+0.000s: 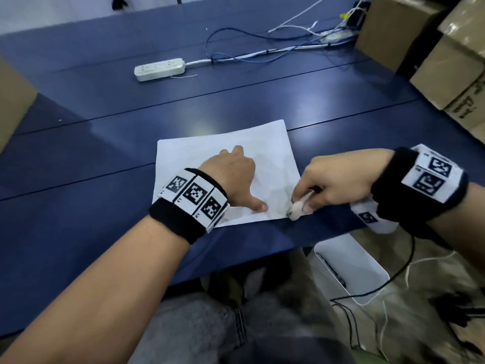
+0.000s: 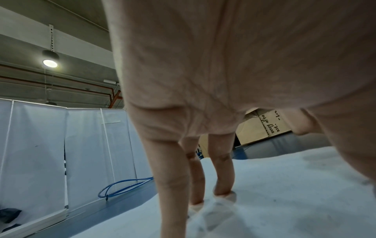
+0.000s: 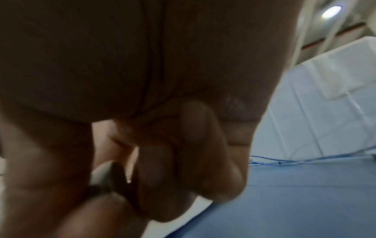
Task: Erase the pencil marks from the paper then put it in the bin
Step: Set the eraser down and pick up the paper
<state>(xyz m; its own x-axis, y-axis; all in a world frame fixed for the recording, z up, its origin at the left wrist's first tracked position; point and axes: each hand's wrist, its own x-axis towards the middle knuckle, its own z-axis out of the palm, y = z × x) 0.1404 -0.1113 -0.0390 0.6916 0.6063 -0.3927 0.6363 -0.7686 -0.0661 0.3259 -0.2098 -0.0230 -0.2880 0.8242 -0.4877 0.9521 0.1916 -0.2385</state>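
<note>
A white sheet of paper lies flat on the blue table near its front edge, with faint grey smudges on its right half. My left hand presses down on the sheet with straight, spread fingers and its thumb stretched toward the right. My right hand pinches a white eraser and holds its tip against the paper's front right corner. In the right wrist view the eraser shows only partly between the curled fingers. A white bin stands on the floor below the table edge, under the right hand.
A white power strip and loose blue and white cables lie at the back of the table. Cardboard boxes are stacked at the right, another at the far left edge. White partition screens stand beyond the table.
</note>
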